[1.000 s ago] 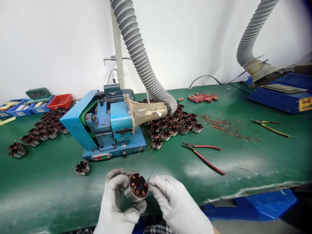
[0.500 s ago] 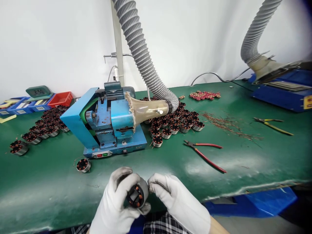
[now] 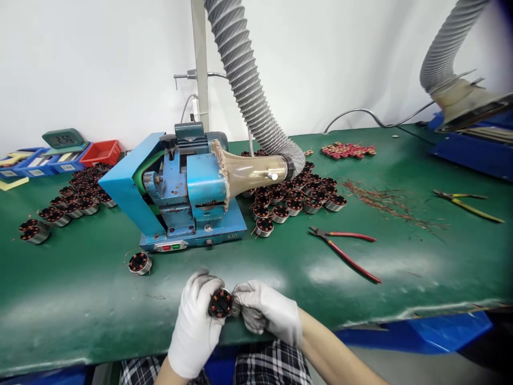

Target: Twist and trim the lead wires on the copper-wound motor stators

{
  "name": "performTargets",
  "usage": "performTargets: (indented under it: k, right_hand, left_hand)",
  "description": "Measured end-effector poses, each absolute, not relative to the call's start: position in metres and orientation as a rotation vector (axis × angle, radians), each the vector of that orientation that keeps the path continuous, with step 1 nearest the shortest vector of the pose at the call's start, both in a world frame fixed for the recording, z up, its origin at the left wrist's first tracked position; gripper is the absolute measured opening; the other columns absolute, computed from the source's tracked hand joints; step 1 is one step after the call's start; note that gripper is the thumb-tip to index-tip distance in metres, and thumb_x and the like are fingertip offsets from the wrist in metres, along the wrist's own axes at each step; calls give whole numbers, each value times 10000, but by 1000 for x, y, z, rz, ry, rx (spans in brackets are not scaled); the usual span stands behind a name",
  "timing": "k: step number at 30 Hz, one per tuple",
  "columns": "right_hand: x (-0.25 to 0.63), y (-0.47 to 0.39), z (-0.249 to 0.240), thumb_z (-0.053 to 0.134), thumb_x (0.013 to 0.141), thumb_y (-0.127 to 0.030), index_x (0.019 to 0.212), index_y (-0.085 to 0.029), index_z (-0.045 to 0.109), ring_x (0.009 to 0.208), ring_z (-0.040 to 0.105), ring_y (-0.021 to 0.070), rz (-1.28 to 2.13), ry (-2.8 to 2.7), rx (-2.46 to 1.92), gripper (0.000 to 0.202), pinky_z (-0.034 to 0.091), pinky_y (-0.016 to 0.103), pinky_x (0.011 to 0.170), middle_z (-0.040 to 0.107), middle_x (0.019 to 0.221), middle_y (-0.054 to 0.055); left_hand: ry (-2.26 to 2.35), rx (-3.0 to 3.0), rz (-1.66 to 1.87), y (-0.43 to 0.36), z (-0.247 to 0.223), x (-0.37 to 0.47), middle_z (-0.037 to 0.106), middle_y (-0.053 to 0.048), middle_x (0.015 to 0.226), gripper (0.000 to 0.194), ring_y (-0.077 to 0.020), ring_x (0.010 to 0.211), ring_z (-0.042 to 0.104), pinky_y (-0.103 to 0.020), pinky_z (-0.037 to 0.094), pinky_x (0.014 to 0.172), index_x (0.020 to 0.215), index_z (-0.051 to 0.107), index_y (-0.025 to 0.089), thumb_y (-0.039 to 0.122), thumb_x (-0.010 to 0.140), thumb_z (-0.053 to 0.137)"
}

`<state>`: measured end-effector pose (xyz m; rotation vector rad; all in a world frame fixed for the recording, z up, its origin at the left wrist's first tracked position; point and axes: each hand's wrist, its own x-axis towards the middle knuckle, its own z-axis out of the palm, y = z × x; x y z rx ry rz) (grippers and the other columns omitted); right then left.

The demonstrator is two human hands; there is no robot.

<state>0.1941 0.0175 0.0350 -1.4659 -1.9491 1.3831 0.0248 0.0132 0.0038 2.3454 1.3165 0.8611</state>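
My left hand (image 3: 197, 318), in a white glove, is wrapped round a motor stator (image 3: 220, 303) with copper windings and a black core, its wound face turned toward me. My right hand (image 3: 266, 310), gloved too, is closed in a pinch at the stator's right edge; what lies between its fingertips is too small to make out. Both hands are above the front edge of the green table. Another stator (image 3: 140, 263) with loose wire ends stands on the table, in front of the blue machine (image 3: 188, 198).
A grey hose (image 3: 248, 80) joins the machine's funnel. Stators (image 3: 294, 206) crowd behind it; more stators (image 3: 60, 214) stand left. Red-handled cutters (image 3: 348, 251), yellow-handled pliers (image 3: 467, 200), wire scraps (image 3: 385, 206) and pink rings (image 3: 348, 150) lie right. A red bin (image 3: 101, 152) is at back left.
The stator in my left hand has turned, so its wound face shows more fully. My right hand stays at its side, with the wrist swung lower. The view has shifted slightly.
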Motion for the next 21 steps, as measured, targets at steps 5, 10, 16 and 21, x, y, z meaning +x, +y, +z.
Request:
performTargets:
  k: [5, 10, 16, 21]
  right_hand:
    - [207, 30, 39, 487, 770, -143, 643, -189, 550, 544, 510, 142, 1130, -2233, -1515, 149, 357, 255, 574, 534, 540, -6]
    - [245, 42, 49, 515, 710, -57, 643, -190, 633, 594, 567, 197, 909, -2432, -1662, 190, 378, 303, 618, 628, 587, 53]
    - [230, 22, 74, 369, 915, -248, 1001, -226, 609, 832, 612, 156, 872, -2276, -1249, 256, 460, 271, 742, 667, 936, 48]
    - [192, 18, 65, 377, 887, -179, 1013, -166, 593, 748, 615, 231, 712, -2473, -1564, 250, 450, 351, 681, 660, 857, 111]
  left_hand:
    - [1341, 2321, 680, 30, -1, 23, 607, -106, 1066, 483, -293, 1088, 515, -519, 407, 957, 1019, 536, 202, 234, 574, 719]
    - [1323, 2272, 605, 33, 7, 20, 587, -119, 1131, 506, -295, 1110, 509, -506, 394, 978, 992, 570, 204, 220, 519, 749]
    - [1272, 2240, 595, 33, 10, 17, 545, -123, 1202, 632, -282, 1180, 450, -492, 369, 1018, 1125, 477, 189, 211, 542, 720]
    - [1310, 2225, 689, 32, 9, 20, 618, -111, 1057, 479, -275, 1070, 533, -507, 372, 1005, 973, 560, 189, 289, 542, 742]
